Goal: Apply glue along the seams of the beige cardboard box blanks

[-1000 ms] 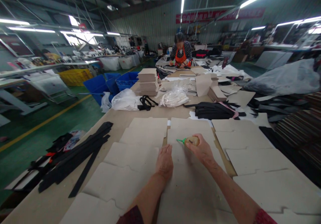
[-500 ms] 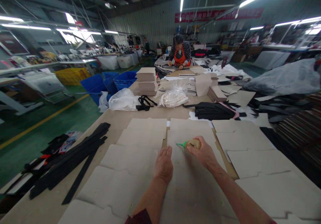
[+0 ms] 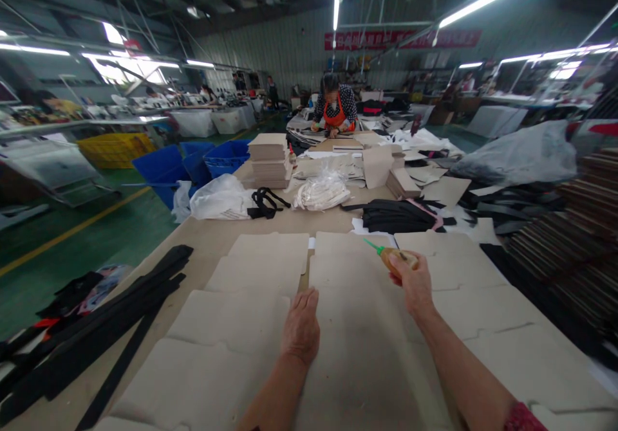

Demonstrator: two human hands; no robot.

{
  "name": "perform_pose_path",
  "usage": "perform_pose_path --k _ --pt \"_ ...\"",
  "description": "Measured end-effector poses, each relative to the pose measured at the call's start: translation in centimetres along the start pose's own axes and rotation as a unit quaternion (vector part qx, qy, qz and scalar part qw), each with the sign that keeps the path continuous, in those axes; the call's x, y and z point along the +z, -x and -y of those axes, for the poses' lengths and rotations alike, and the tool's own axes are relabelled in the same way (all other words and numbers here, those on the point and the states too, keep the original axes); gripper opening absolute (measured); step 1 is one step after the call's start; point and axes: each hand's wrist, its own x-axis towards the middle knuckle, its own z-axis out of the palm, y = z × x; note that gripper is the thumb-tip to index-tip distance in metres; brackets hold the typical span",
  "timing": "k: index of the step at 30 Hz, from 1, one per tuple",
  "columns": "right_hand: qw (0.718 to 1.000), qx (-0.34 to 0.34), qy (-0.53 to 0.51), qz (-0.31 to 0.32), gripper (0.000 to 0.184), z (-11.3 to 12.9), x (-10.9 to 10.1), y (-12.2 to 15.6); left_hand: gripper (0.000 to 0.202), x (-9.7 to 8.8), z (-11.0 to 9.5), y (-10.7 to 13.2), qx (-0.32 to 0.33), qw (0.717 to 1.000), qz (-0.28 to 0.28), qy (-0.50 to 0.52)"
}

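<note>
My right hand (image 3: 417, 283) grips a tan, rounded, green-nozzled squeeze bottle (image 3: 387, 256) above the middle flat beige card panels (image 3: 357, 328); my left hand (image 3: 302, 325), flat, seemingly empty, lies at their left edge. An accidental squeeze might drip; a sideways push might skew them.

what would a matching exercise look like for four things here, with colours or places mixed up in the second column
Things:
1. bottle
2. nozzle
3. co-worker's apron
4. left hand

Places or colours:
A. orange
B. over the cardboard pieces, back facing up
C. green
D. gripped by the right hand

Right pairs: 1-D, 2-C, 3-A, 4-B
</note>
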Motion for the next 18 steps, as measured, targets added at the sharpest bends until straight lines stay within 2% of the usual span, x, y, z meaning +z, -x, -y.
perform_pose_path --k 4,7,18 --pt "0.999 -0.015 0.050 -0.015 0.058 -0.2 -2.2 -2.3 0.051 0.4 0.4 -0.1 0.002 1.000 -0.013 0.008" --pt "0.994 -0.030 0.103 -0.007 0.055 -0.5 -2.9 -3.2 0.050 0.6 0.6 -0.2 0.006 1.000 -0.017 0.010" --pt "0.971 -0.061 0.230 0.004 0.051 -1.0 -2.8 -4.3 0.048 0.6 0.6 -0.1 0.006 1.000 -0.028 -0.003"
